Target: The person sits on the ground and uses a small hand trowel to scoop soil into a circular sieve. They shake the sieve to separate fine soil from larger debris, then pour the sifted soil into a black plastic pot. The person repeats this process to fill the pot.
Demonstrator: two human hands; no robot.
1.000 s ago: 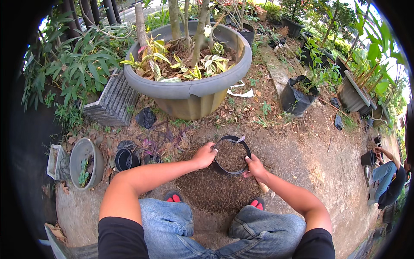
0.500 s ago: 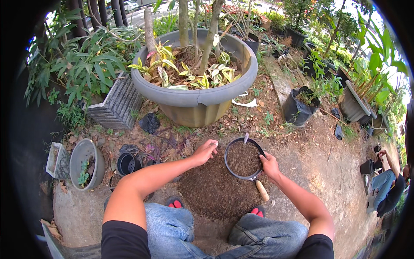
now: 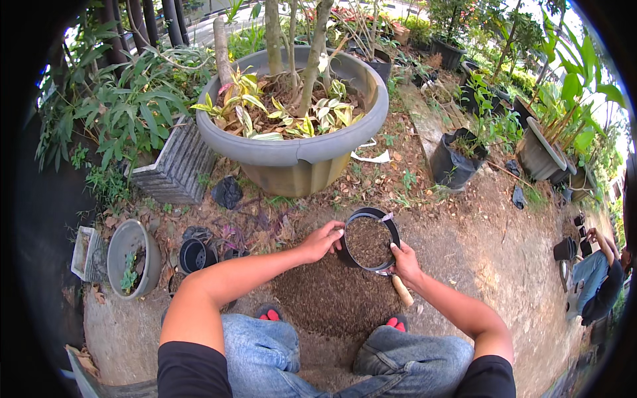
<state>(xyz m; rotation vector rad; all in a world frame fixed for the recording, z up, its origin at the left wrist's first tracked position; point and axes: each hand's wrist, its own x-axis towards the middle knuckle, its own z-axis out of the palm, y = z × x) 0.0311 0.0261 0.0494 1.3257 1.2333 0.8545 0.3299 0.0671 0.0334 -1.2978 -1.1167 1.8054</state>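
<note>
A round black plant pot (image 3: 369, 242) filled with brown soil is held above a heap of loose soil (image 3: 318, 292) between my feet. My right hand (image 3: 405, 261) grips its right rim, thumb toward the soil inside. On the opposite side, the fingers of my left hand (image 3: 323, 241) close against the pot's wall. A small pale strip (image 3: 387, 217) sticks up at the far right of the rim. Just below the pot lies a wooden handle (image 3: 402, 290) with a bit of metal showing at its top; the rest of that tool is hidden.
A huge grey planter (image 3: 298, 151) with trunks and variegated leaves stands ahead. To the left are a grey round pot (image 3: 134, 255), a small black pot (image 3: 197, 255) and a ridged rectangular planter (image 3: 174, 166). At far right another person (image 3: 597, 275) sits near black pots.
My left hand has moved right, from beside the pot onto its left side. The pot has shifted slightly and tilted, and its left outer wall now shows more.
</note>
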